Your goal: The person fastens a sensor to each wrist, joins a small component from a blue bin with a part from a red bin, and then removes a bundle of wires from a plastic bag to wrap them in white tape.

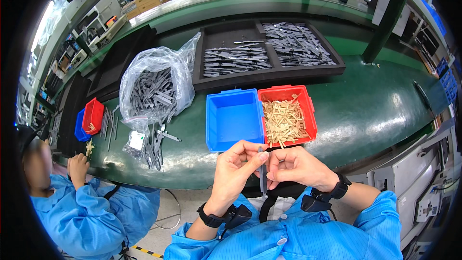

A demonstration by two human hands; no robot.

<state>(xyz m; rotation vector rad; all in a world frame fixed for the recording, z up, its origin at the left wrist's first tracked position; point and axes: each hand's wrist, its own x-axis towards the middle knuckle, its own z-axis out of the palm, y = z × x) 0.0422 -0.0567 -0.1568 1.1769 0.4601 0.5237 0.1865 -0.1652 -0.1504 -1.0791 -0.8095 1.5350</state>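
Observation:
My left hand point(236, 167) pinches a slim dark grey plastic strip point(263, 180) between thumb and fingers, holding it upright in front of my chest. Against the strip's right side, the fingertips of my right hand point(302, 167) are pressed together. Whether they grip the strip itself or a small part is hidden. Just beyond my hands stand a blue bin point(233, 120) with nothing seen in it and, joined to its right, a red bin point(310, 115) heaped with small tan pieces point(283, 120).
Behind the bins, a black tray point(226, 33) holds many grey strips. Left of it sits a clear plastic bag point(132, 72) of strips, with loose strips point(155, 149) nearby. A co-worker point(91, 212) sits at left near small bins. A green post point(387, 24) rises at right.

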